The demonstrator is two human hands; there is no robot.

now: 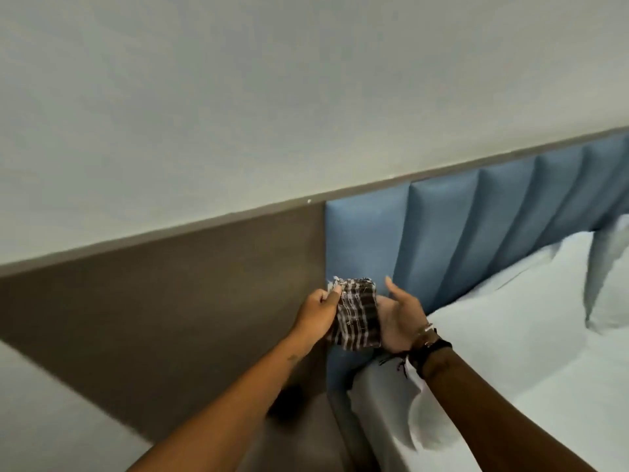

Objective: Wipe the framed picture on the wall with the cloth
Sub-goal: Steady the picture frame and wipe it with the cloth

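A small brown-and-white checked cloth [357, 316] hangs between my two hands at the middle of the head view. My left hand [318, 310] pinches its upper left corner with closed fingers. My right hand [398, 318] lies palm-up under and behind the cloth, fingers spread, supporting it; bracelets sit on that wrist. No framed picture is in view; only bare pale wall [238, 114] fills the upper part of the frame.
A brown wall panel [170, 301] runs along the lower left. A blue padded headboard [459, 226] stands to the right of it. A bed with a white sheet [510, 335] and a pillow [609, 277] fills the lower right.
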